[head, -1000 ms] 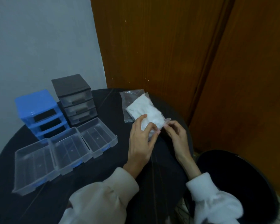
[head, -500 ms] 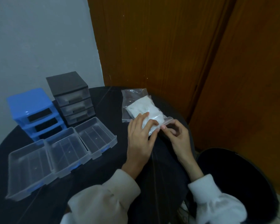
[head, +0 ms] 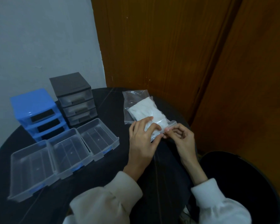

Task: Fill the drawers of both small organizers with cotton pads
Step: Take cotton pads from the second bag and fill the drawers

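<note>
— Why's the bag [head: 142, 109] flat on the worktop [head: 103, 172] like that?

— So it stays put, I'd say. The left hand [head: 142, 139] rests on its near end, fingers curled onto the plastic, while the right hand [head: 179, 136] pinches the sealed edge, likely to pull it open.

— Which way does it lie?

— It's at centre frame, long axis running from upper left down to lower right, mouth toward the hands. The cotton pads [head: 147, 112] are bunched inside.

— And the drawers?

— Three clear drawers [head: 68, 152] sit in a row at lower left, open side up, ready for filling. Behind them stand the blue organizer [head: 36, 110], its slots bare, and the black organizer [head: 73, 97], drawers in.
</note>
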